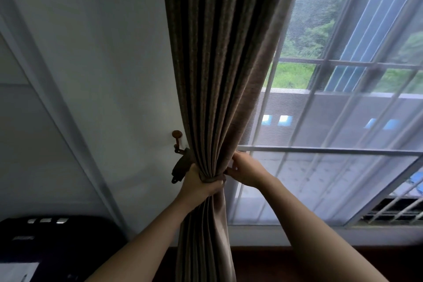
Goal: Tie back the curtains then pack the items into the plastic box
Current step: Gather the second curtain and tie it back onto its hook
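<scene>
A brown pleated curtain (pixel 219 64) hangs beside the window and is gathered into a tight bunch at waist height. My left hand (pixel 201 184) grips the bunched curtain from the left, its fingers curled round the fabric and a matching tieback band (pixel 211 178). One end of the tieback (pixel 182 166) hangs from a brown wall hook (pixel 177 142). My right hand (pixel 245 170) is at the curtain's right edge, fingers pinching the fabric or band there. No plastic box or other items are in view.
A white sheer curtain (pixel 332 167) covers the barred window (pixel 343 151) on the right. A white wall (pixel 103 75) lies to the left. A black appliance (pixel 57 240) stands at the lower left. A dark wooden sill (pixel 263 256) runs along the bottom.
</scene>
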Demonstrator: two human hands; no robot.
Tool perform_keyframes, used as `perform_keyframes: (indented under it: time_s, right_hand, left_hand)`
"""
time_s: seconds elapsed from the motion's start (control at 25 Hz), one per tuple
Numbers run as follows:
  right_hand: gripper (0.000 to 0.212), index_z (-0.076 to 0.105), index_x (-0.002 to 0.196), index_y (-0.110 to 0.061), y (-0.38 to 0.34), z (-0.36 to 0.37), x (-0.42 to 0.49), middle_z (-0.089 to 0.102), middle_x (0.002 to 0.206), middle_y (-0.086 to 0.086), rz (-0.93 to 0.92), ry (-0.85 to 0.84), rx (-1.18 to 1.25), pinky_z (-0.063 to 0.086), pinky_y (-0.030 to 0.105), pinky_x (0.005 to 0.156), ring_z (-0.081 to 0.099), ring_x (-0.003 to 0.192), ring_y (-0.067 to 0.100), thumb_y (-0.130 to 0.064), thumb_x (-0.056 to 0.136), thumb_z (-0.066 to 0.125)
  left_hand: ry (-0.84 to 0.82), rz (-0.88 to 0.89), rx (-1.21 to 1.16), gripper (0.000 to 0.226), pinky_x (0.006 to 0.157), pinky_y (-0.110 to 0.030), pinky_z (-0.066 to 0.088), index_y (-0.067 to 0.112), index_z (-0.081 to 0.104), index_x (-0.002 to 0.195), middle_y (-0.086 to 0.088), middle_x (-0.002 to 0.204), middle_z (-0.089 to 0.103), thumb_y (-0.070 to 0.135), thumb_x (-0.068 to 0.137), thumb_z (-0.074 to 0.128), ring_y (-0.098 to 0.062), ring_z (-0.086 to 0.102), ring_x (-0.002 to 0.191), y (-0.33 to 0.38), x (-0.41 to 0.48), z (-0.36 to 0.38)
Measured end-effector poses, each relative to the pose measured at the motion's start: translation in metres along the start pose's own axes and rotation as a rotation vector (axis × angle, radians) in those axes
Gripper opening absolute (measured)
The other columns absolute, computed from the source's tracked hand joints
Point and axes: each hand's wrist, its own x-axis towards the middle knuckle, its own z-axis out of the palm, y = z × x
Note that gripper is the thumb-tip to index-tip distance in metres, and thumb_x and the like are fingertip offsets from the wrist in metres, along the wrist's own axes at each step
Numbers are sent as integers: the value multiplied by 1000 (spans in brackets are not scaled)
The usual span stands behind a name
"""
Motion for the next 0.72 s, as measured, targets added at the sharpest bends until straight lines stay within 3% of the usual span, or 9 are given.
perform_keyframes:
  time_s: [0.12,0.24,0.4,0.56,0.72]
  right_hand:
    - [39,53,121,-27,-4,-4,-1,62,116,-4,23,25,-82,50,35,74,57,104,22,-41,85,62]
    - [28,60,101,-25,-9,-5,-1,62,95,-10,35,62,-79,51,38,77,59,96,19,-44,82,65]
    - [15,60,88,-22,-4,-1,0,62,101,-1,-79,43,-16,38,36,89,50,103,22,-36,83,65]
    - [12,63,95,-9,-5,-1,-2,62,101,7,-181,74,30,47,35,75,58,87,24,-12,83,60]
    - [21,57,99,-10,-11,3,0,67,94,15,-12,97,-85,50,42,67,61,83,40,-10,78,52]
  left_hand:
    - [-7,33,-5,14,65,-27,53,5,65,85,-10,70,64,3,73,73,-16,64,68,4,-5,0]
    - [1,55,-21,30,66,-20,50,8,61,94,-2,75,63,-1,69,74,-11,63,72,3,-7,-2]
    - [-41,-10,16,41,68,-15,50,12,62,103,0,88,65,5,67,79,-10,66,84,3,-8,-11]
    - [-26,-39,24,48,70,-11,50,21,61,107,8,97,64,7,66,81,3,64,88,10,-13,-13]
    - [10,-52,28,60,82,-20,52,29,56,114,6,106,67,18,63,85,-5,63,100,7,-12,-14]
